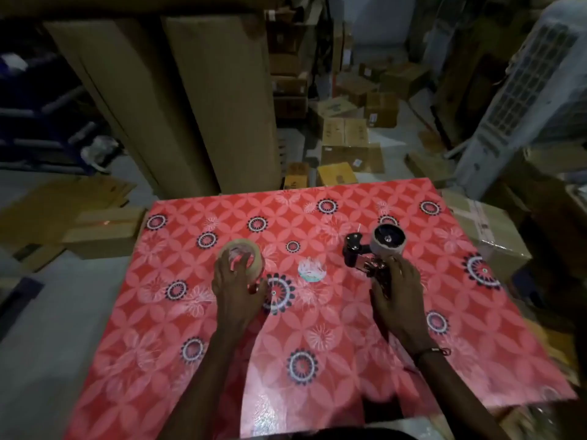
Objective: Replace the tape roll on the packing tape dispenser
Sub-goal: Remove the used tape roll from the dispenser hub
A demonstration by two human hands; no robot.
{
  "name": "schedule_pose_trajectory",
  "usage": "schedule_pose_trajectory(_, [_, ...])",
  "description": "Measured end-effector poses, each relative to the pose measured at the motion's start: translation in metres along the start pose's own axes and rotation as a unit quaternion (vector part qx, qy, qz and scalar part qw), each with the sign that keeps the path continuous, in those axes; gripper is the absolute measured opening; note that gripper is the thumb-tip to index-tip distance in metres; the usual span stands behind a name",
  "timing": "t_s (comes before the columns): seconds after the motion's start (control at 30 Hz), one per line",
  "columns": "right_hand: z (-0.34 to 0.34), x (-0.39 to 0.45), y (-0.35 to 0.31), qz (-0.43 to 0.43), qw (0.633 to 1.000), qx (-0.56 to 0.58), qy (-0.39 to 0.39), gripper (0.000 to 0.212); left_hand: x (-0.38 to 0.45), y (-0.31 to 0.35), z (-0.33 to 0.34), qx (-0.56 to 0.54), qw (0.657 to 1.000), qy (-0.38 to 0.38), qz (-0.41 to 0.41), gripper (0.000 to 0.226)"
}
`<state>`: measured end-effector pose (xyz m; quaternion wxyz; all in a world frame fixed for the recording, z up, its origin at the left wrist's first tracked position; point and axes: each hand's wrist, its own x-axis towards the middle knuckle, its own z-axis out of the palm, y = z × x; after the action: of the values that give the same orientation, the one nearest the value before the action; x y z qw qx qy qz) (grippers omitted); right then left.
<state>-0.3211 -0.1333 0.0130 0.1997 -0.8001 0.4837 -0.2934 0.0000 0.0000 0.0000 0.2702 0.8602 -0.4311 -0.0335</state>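
Left hand [236, 289] curled round pale, clear, ring-shaped new tape roll [243, 260] on red patterned table [317, 328]; right hand [400, 300] gripping black metal-and-plastic tape dispenser [371, 254], nearly spent roll [388, 242] mounted. Probably light, stiff, slick; best gripped by rim and core.

Dispenser [374, 252] on worktop [317, 360], far right part. Loose tape roll [246, 258] well left of dispenser, also on worktop. Cardboard boxes [346, 144] on floor behind dispenser, beyond worktop's far edge.
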Motion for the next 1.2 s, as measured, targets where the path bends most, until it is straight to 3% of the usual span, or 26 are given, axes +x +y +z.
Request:
schedule_pose_trajectory(0.2, [0.0, -0.012, -0.003, 0.051, 0.998, 0.002, -0.022, 0.058, -0.001, 0.001, 0.003, -0.007, 1.0, 0.007, 0.019, 0.058])
schedule_pose_trajectory(0.33, [0.0, -0.009, -0.004, 0.07, 0.997, -0.01, -0.022, 0.055, -0.002, 0.017, 0.005, 0.016, 0.998, 0.046, -0.028, 0.054])
schedule_pose_trajectory(0.43, [-0.001, -0.011, -0.006, 0.074, 0.997, -0.011, -0.022, 0.053, 0.0, 0.038, 0.011, -0.005, 0.996, 0.077, 0.036, 0.046])
schedule_pose_trajectory(0.53, [-0.002, -0.01, -0.006, 0.068, 0.997, -0.014, -0.022, 0.052, -0.005, 0.067, 0.019, -0.034, 0.994, 0.047, 0.094, 0.043])
schedule_pose_trajectory(0.73, [-0.013, -0.018, 0.009, 0.02, 0.999, 0.003, -0.045, 0.051, -0.033, 0.124, 0.042, -0.113, 0.985, -0.043, 0.124, 0.043])
schedule_pose_trajectory(0.83, [-0.027, -0.023, 0.028, -0.024, 0.996, 0.006, -0.08, 0.051, -0.043, 0.143, 0.055, -0.136, 0.978, -0.087, 0.134, 0.055])
schedule_pose_trajectory(1.03, [-0.052, -0.011, 0.064, -0.056, 0.991, 0.026, -0.122, 0.06, -0.043, 0.178, 0.076, -0.137, 0.972, -0.167, 0.096, 0.072])
schedule_pose_trajectory(1.2, [-0.058, 0.006, 0.075, -0.039, 0.99, 0.073, -0.113, 0.066, -0.053, 0.192, 0.085, -0.185, 0.969, -0.137, 0.087, 0.065])
